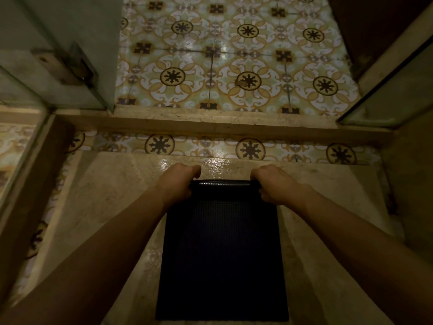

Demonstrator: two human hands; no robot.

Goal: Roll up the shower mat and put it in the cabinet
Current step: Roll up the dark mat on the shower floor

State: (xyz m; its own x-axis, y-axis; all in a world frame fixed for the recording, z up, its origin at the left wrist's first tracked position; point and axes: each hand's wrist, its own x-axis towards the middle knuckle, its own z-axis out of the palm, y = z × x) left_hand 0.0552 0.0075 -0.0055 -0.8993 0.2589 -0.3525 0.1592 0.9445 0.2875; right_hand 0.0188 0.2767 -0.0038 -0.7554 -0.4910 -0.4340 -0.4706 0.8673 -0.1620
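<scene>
Both my arms are stretched out ahead of me, down over the shower mat (221,254). It's dark, textured, lying flat on the beige stone floor (112,195), its near edge close to me and its far edge curled up into a thin roll (223,184). My left hand (179,184) is at the left end of that roll, fingers curled over the far side, thumb tucked on the near side, clamped on it. My right hand (273,185) is doing the same at the right end, fingers wrapped over and closed on the roll. Between my hands the roll shows a glossy ridge. The rest of the mat runs back toward me between my forearms. Just beyond my knuckles, the stone is shiny; past it a strip of patterned tiles (234,66), then a raised stone curb (210,124).
</scene>
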